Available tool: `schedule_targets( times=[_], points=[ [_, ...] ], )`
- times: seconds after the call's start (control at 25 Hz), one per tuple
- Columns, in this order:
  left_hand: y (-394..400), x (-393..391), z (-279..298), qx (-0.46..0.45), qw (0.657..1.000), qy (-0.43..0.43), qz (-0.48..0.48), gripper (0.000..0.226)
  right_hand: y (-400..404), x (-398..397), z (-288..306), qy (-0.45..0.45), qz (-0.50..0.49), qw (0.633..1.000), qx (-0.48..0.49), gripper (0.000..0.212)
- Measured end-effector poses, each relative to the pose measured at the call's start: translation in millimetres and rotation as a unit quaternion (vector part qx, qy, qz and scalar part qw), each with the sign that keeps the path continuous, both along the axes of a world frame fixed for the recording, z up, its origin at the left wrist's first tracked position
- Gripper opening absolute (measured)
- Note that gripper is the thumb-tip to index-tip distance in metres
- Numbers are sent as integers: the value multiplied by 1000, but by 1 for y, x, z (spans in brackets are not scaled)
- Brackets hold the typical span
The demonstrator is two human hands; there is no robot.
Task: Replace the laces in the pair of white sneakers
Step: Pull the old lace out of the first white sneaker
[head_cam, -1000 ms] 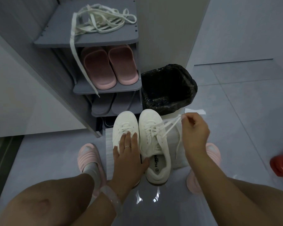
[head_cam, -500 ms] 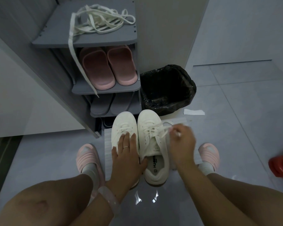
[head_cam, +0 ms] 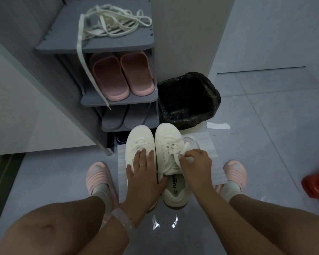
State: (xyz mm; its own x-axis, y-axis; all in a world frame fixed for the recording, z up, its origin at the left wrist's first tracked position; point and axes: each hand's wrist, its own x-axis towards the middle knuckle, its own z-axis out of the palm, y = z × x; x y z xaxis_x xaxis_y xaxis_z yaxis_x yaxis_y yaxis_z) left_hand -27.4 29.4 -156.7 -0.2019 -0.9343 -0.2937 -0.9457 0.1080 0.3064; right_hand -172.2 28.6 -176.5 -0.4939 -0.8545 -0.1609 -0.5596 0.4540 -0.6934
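Two white sneakers stand side by side on a white sheet (head_cam: 210,144) on the floor, toes pointing away from me. My left hand (head_cam: 145,173) lies flat with straight fingers on the left sneaker (head_cam: 139,138), its thumb against the right sneaker (head_cam: 168,137). My right hand (head_cam: 196,162) pinches the white lace (head_cam: 170,144) of the right sneaker near the tongue. A loop of that lace trails off to the right over the sheet. A tangle of loose white laces (head_cam: 112,23) lies on the top shelf of the grey shoe rack, one end hanging down.
The grey shoe rack (head_cam: 118,102) stands just beyond the sneakers, holding pink slippers (head_cam: 122,74) and grey slippers below. A bin with a black liner (head_cam: 188,100) sits right of it. My feet wear pink slippers either side. A red object (head_cam: 317,184) lies at the right edge.
My right hand had pulled the lace up and to the right, then came down and left onto the right sneaker's lacing. My left hand stayed on the left sneaker.
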Motion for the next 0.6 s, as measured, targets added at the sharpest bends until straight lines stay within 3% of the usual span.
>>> schedule_targets(
  times=[0.16,0.28,0.36,0.44,0.52,0.6],
  points=[
    [0,0,2,6,1000,-3,-4,82,-8,1,12,-27,-33,996,-75,6],
    [-2,0,3,11,1000,-11,-9,82,-22,-20,43,-77,-164,959,-219,11],
    [-2,-1,5,15,999,-24,-20,80,-26,-37,60,-83,-206,939,-263,15],
    [-5,-5,8,10,999,-30,-40,72,-24,-43,53,-73,-175,955,-226,15],
    [-11,-10,12,-16,999,-9,-45,54,-17,-38,25,-28,-87,991,-98,26],
    [-21,-14,16,-49,998,40,-24,40,-7,-32,2,-19,42,998,31,48]
  ],
)
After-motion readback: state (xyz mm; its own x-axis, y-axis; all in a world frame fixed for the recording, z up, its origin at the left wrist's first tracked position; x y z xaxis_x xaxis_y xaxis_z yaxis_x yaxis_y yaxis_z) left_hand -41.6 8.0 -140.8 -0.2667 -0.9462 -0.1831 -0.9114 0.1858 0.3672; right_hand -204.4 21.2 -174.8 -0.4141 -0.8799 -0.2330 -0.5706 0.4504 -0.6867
